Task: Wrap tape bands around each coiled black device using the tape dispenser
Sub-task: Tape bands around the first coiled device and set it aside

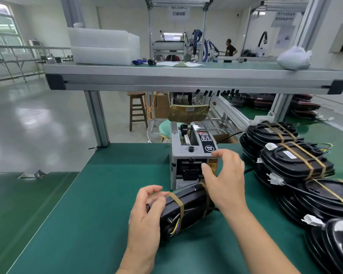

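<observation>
A coiled black device (188, 208) stands on edge on the green mat just in front of the grey tape dispenser (192, 153). Two tan tape bands cross it, one near each end. My left hand (147, 218) curls against the device's left end, fingertips at the left band. My right hand (224, 178) hovers above the device's right end, in front of the dispenser's outlet, with thumb and fingers spread and nothing seen between them.
A pile of several taped black devices (297, 167) with white connectors fills the right side of the bench. An aluminium shelf (186, 80) spans overhead behind the dispenser. The green mat (99, 204) stretches left to the bench edge.
</observation>
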Tool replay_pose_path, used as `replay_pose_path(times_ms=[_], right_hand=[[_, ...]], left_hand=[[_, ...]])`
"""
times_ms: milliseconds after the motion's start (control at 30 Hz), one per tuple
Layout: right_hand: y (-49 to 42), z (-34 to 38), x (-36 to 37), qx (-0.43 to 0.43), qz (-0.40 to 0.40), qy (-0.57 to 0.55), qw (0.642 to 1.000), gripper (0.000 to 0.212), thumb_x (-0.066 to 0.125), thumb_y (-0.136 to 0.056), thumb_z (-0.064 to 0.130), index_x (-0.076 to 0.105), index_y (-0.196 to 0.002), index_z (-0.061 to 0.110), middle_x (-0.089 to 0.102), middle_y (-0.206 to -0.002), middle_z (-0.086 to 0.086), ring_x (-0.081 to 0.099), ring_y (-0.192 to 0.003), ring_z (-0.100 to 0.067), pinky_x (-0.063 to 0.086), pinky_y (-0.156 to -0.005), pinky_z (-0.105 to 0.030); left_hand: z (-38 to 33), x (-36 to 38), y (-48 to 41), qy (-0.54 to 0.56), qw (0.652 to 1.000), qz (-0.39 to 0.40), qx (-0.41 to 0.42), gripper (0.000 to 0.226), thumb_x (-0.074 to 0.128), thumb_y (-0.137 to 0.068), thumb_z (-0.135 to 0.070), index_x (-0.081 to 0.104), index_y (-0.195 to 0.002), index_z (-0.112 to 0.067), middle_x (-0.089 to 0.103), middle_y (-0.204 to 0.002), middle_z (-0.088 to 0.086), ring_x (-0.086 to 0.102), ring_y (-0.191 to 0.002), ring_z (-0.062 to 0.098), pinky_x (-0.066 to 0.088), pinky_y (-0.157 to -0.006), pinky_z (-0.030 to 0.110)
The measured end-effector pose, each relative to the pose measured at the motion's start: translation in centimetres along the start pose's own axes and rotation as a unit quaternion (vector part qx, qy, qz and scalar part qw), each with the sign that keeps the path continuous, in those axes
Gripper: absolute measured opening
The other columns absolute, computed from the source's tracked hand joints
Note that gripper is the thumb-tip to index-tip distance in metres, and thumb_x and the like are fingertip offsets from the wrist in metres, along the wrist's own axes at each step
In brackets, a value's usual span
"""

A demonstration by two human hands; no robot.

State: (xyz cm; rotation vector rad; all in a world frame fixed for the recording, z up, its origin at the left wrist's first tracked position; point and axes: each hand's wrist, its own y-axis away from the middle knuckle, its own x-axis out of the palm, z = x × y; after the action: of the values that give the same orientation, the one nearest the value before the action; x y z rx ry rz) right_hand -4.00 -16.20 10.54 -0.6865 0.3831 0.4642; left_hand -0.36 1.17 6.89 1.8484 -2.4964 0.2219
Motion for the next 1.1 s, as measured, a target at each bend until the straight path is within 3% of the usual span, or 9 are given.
replay_pose_path(times_ms=[167,267,333,433,567,700,833,1033,1100], right_hand=[[-3.7,0.6,1.2,-0.123,0.066,0.083,0.987,0.044,0.072,-0.084,0.038,0.061,-0.12,0.014,0.055,-0.13,0.0,0.035,-0.134,-0.02,0.023,-0.114,-0.032],[-6.3,2.0,2.8,-0.216,0.176,0.197,0.94,0.057,0.067,-0.079,0.061,0.062,-0.118,0.02,0.061,-0.121,0.004,0.041,-0.13,-0.023,0.025,-0.114,-0.039],[-7.9,2.7,3.6,-0.239,0.252,0.262,0.901,0.061,0.065,-0.077,0.067,0.061,-0.119,0.022,0.06,-0.119,0.002,0.043,-0.126,-0.024,0.026,-0.114,-0.041],[-10.1,3.0,3.8,-0.253,0.294,0.315,0.866,0.065,0.07,-0.074,0.067,0.062,-0.119,0.021,0.062,-0.113,-0.001,0.047,-0.114,-0.026,0.035,-0.102,-0.038],[-10.9,3.2,3.6,-0.23,0.327,0.304,0.865,0.07,0.076,-0.071,0.063,0.059,-0.125,0.022,0.061,-0.114,-0.003,0.045,-0.115,-0.026,0.041,-0.093,-0.037],[-10.6,3.2,3.6,-0.263,0.326,0.307,0.854,0.058,0.071,-0.08,0.058,0.062,-0.123,0.02,0.061,-0.109,-0.004,0.044,-0.112,-0.025,0.037,-0.079,-0.034],[-10.7,3.4,3.2,-0.264,0.348,0.312,0.844,0.055,0.068,-0.083,0.057,0.062,-0.121,0.017,0.054,-0.103,-0.007,0.042,-0.108,-0.025,0.039,-0.079,-0.035],[-9.6,3.3,1.9,-0.282,0.354,0.28,0.847,0.053,0.072,-0.079,0.056,0.068,-0.107,0.012,0.058,-0.089,-0.006,0.04,-0.099,-0.022,0.042,-0.079,-0.039],[-8.9,3.2,1.2,-0.296,0.353,0.276,0.844,0.057,0.071,-0.08,0.057,0.068,-0.114,0.011,0.059,-0.091,-0.006,0.041,-0.099,-0.023,0.043,-0.082,-0.04]], left_hand=[[0.0,0.0,-0.2,-0.005,1.0,0.01,-0.003,0.025,0.057,-0.094,-0.008,0.07,-0.088,-0.028,0.071,-0.087,-0.002,0.061,-0.086,0.021,0.048,-0.084,0.039],[-0.2,0.1,-0.1,-0.002,1.0,0.018,-0.007,0.018,0.061,-0.094,-0.013,0.071,-0.086,-0.026,0.068,-0.085,0.006,0.059,-0.078,0.018,0.047,-0.076,0.036],[-0.3,-0.1,0.0,0.007,0.999,0.036,-0.009,0.006,0.065,-0.086,-0.028,0.07,-0.088,-0.025,0.069,-0.085,0.007,0.06,-0.075,0.015,0.046,-0.072,0.031],[0.0,-0.5,0.2,-0.008,0.998,0.065,-0.004,0.03,0.069,-0.068,-0.047,0.069,-0.092,-0.029,0.071,-0.086,-0.004,0.064,-0.077,0.01,0.048,-0.071,0.021],[0.6,-0.8,0.4,-0.049,0.996,0.077,0.007,0.068,0.079,-0.043,-0.051,0.061,-0.104,-0.027,0.07,-0.095,-0.015,0.067,-0.082,0.005,0.048,-0.072,0.011],[0.5,-0.9,0.0,-0.052,0.995,0.077,0.024,0.051,0.08,-0.046,-0.048,0.065,-0.092,-0.029,0.072,-0.09,-0.006,0.067,-0.078,0.008,0.05,-0.068,0.014],[0.0,-1.0,-0.4,-0.019,0.995,0.094,0.013,0.043,0.081,-0.049,-0.045,0.066,-0.087,-0.029,0.073,-0.09,0.001,0.066,-0.078,0.011,0.053,-0.07,0.022],[0.1,-1.0,-0.9,0.004,0.995,0.104,0.005,0.038,0.083,-0.058,-0.031,0.066,-0.089,-0.019,0.072,-0.086,0.002,0.065,-0.074,0.01,0.05,-0.065,0.016],[0.0,-1.0,-0.8,0.009,0.994,0.112,-0.001,0.036,0.083,-0.058,-0.03,0.067,-0.088,-0.019,0.072,-0.085,0.001,0.065,-0.074,0.009,0.05,-0.064,0.015]])
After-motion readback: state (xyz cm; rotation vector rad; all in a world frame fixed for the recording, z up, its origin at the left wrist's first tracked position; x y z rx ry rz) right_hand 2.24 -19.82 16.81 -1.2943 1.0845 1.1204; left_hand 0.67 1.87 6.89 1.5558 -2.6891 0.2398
